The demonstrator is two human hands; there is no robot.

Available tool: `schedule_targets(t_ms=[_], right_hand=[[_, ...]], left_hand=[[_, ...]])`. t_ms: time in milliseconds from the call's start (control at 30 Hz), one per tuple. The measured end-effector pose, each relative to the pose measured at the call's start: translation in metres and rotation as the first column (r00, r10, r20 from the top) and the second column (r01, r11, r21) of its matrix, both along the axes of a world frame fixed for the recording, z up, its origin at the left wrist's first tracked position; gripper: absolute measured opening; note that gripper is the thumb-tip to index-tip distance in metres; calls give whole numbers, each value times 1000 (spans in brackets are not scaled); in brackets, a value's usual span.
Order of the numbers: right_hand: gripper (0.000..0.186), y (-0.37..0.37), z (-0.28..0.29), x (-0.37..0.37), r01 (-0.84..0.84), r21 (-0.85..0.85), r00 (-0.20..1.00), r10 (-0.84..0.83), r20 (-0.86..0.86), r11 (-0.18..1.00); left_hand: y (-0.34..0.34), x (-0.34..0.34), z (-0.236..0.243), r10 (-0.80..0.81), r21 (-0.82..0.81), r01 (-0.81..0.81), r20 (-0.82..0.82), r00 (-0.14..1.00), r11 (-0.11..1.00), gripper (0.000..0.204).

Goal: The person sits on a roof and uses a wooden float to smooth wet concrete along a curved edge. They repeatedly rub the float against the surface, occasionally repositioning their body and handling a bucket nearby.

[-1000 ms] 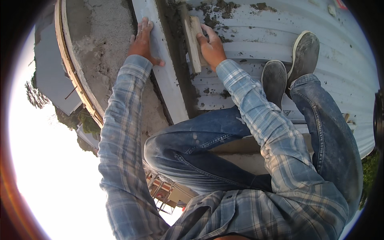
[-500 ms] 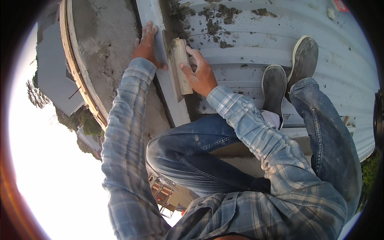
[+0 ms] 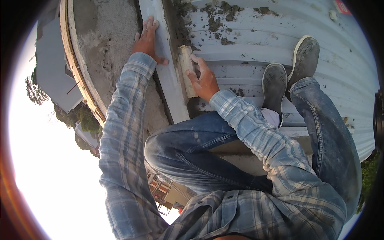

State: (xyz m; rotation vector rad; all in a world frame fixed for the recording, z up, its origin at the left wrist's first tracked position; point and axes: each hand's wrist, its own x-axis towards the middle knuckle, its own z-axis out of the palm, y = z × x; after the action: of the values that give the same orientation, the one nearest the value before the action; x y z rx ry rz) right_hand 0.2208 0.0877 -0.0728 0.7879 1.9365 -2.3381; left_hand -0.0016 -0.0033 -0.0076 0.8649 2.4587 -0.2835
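The white beam is cut off on top.

The wooden float looks matt and rough.

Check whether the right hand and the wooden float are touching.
Touching. The head view shows the right hand gripping the wooden float, its thumb lying on the wood with no gap.

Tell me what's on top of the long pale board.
The left hand rests on the long pale board, reaching over its left edge. The surface beneath the hand is covered. Lower down, the jeans leg blocks the view; where the board ends can't be told.
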Motion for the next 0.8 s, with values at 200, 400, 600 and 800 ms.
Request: schedule_targets(t_ms=[200,400,600,800], right_hand=[[46,38,16,-74,171,-40,984,-172,-43,985],[45,26,4,-72,130,105,991,-126,-42,986],[53,17,22,30,-3,-170,996,18,88,986],[55,53,-6,-10,119,-328,960,-24,279,937]], left_hand=[[-4,0,2,10,-19,-10,-13,1000,1000,143],[-5,0,-6,-8,16,8,-19,1000,1000,143],[-5,4,2,-14,55,14,-9,1000,998,144],[-4,3,0,-10,27,11,-36,999,1000,146]])
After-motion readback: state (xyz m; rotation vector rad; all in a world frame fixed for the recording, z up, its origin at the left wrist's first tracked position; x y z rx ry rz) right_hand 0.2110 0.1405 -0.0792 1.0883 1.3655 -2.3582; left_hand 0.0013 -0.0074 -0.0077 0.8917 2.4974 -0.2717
